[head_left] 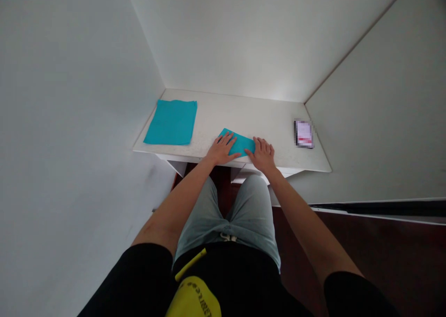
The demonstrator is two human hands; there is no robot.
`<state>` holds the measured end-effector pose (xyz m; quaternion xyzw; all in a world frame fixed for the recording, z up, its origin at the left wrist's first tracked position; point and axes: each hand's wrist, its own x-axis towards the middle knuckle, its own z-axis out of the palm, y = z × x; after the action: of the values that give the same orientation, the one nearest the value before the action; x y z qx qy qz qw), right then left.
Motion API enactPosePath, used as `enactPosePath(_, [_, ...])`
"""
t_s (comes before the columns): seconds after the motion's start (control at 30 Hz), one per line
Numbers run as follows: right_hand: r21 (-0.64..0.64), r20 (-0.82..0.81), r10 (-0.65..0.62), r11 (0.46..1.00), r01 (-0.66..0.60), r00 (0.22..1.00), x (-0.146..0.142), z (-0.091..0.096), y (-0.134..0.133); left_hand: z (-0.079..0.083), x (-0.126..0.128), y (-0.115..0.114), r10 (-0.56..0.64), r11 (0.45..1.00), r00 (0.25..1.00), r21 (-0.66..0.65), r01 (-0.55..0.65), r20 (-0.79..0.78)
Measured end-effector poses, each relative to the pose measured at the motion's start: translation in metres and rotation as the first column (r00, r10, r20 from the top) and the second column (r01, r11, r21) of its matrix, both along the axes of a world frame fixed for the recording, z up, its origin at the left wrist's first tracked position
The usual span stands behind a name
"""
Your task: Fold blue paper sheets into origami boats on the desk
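A folded teal sheet (240, 145), cloth or paper, lies near the front edge of the white desk (240, 110). My left hand (222, 148) rests flat on its left end with the fingers spread. On its right end lies my right hand (261, 153), palm down, fingers stretched out and the thumb on the sheet. Parts of the sheet are hidden beneath both hands. To the left, a larger teal square (171, 122) of the same colour lies flat on the desk.
A phone-like device (304, 134), its screen blurred out, lies at the right side of the desk. Walls enclose the desk at the left, back and right. My legs (256, 205) are below the front edge.
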<state>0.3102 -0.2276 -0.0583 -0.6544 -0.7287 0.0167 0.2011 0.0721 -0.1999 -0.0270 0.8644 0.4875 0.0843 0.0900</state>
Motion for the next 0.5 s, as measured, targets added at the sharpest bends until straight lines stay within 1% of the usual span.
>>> enactPosePath(0.13, [-0.015, -0.018, -0.054, 0.998, 0.054, 0.998, 0.040, -0.002, 0.012, 0.001, -0.012, 0.002, -0.054, 0.998, 0.999, -0.025, 0.054, -0.004])
enactPosePath(0.23, [-0.019, -0.030, -0.070, 0.997, 0.070, 0.997, 0.055, 0.000, 0.017, 0.001, -0.021, -0.001, -0.064, 0.998, 0.998, -0.010, 0.064, -0.006])
enactPosePath(0.3, [-0.004, -0.040, -0.074, 0.997, 0.074, 0.996, 0.054, 0.005, 0.016, 0.001, -0.024, -0.004, -0.047, 0.999, 0.999, -0.002, 0.047, -0.008])
enactPosePath(0.37, [0.031, -0.042, -0.056, 0.998, 0.058, 0.998, 0.045, 0.013, 0.011, 0.000, -0.023, -0.008, -0.021, 1.000, 1.000, 0.002, 0.021, -0.008])
enactPosePath(0.43, [0.062, -0.028, -0.007, 0.998, 0.008, 1.000, 0.031, 0.022, 0.003, 0.000, -0.018, -0.011, 0.013, 1.000, 1.000, -0.001, -0.013, -0.012])
enactPosePath(0.5, [0.063, -0.014, 0.070, 0.996, -0.069, 0.997, 0.014, 0.029, -0.005, 0.000, -0.011, -0.014, 0.060, 0.998, 0.998, -0.002, -0.060, -0.017])
